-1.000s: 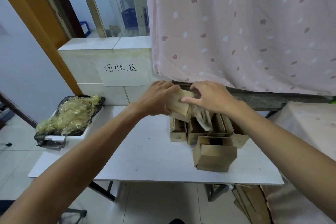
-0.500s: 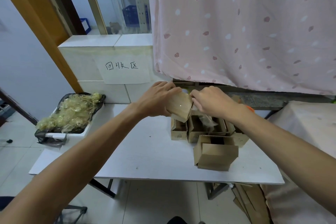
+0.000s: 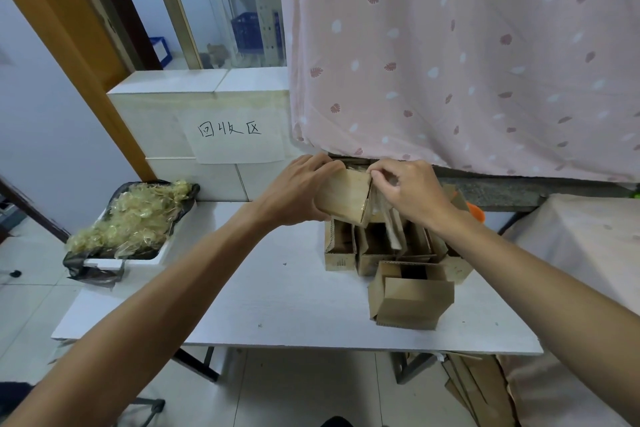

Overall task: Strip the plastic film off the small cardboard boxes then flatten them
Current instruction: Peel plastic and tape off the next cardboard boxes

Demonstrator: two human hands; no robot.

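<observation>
My left hand [image 3: 298,189] grips a small film-wrapped cardboard box [image 3: 344,196] from its left side, held above the white table [image 3: 277,305]. My right hand [image 3: 407,189] is at the box's right end, fingers curled and pinching the clear plastic film [image 3: 377,208] at the top edge. Loose film hangs below that end. Under the hands stands a cluster of open small boxes [image 3: 377,246], and one more open box [image 3: 410,298] lies nearer the front edge.
A black-lined white bin [image 3: 131,218] heaped with stripped yellowish film sits at the table's left end. White foam blocks with a handwritten paper sign [image 3: 228,130] stand behind. Flattened cardboard [image 3: 474,388] lies on the floor below the table's right side. A pink curtain [image 3: 467,55] hangs behind.
My right hand slid from on top of the box to its right end and now pinches the film there. The box has tilted slightly in my left hand.
</observation>
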